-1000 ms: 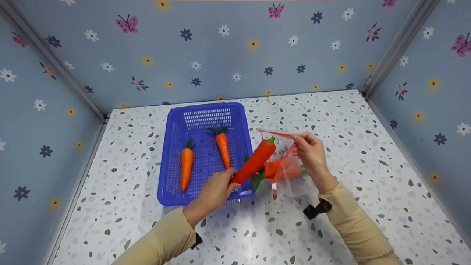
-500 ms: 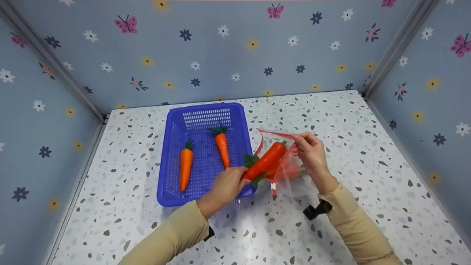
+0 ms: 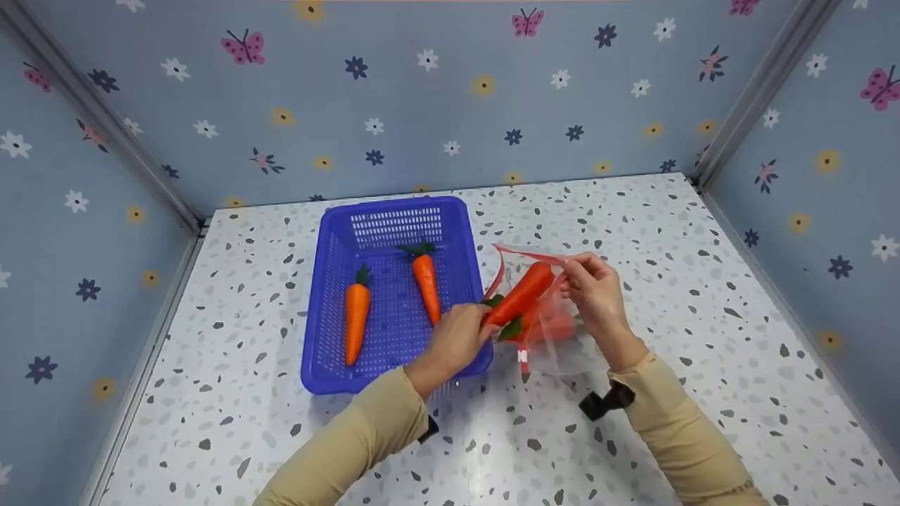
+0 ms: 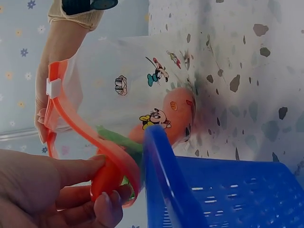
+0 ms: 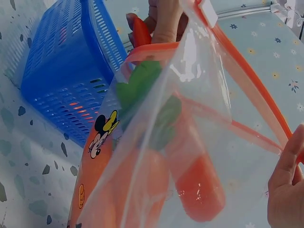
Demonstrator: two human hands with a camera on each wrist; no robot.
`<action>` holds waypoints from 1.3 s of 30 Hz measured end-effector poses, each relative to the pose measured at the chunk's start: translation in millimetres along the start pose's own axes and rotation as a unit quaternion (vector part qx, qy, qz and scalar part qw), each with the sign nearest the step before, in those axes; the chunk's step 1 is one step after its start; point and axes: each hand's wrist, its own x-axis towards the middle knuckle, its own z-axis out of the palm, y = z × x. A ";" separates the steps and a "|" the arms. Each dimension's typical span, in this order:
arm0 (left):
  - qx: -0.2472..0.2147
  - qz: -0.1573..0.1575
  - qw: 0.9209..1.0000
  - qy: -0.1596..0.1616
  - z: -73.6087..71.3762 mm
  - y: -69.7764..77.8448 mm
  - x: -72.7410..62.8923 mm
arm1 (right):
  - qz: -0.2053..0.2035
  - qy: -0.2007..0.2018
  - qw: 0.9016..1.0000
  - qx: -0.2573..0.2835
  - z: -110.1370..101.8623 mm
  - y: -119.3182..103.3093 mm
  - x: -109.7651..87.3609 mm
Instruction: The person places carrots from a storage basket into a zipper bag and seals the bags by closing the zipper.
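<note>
My left hand (image 3: 455, 342) grips the narrow end of a red carrot (image 3: 524, 294). Its thick end reaches through the mouth of a clear zip bag (image 5: 223, 90) with a red seal strip. At the right of that mouth, my right hand (image 3: 596, 295) pinches the strip and holds the bag's opening apart. More orange and red vegetables lie inside the bag, with green leaves (image 5: 142, 85) near its mouth. The white slider (image 4: 53, 88) sits on the strip. Cartoon figures (image 4: 154, 119) are printed on the plastic.
A blue perforated basket (image 3: 314, 295) stands left of the bag, its right rim close beside the bag's mouth. Two orange carrots, one at left (image 3: 356, 316) and one at right (image 3: 425, 281), lie in it. Patterned panels (image 3: 450, 91) enclose the speckled table (image 3: 246, 422).
My left hand has moved right, from over the basket to the bag's mouth, carrying the red carrot into the bag thick end first. The right hand has stayed at the bag's edge.
</note>
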 end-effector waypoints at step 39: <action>-0.099 0.037 0.989 0.101 -33.6 -5.5 39.1 | -0.006 0.001 1.000 0.012 1.5 -2.3 0.5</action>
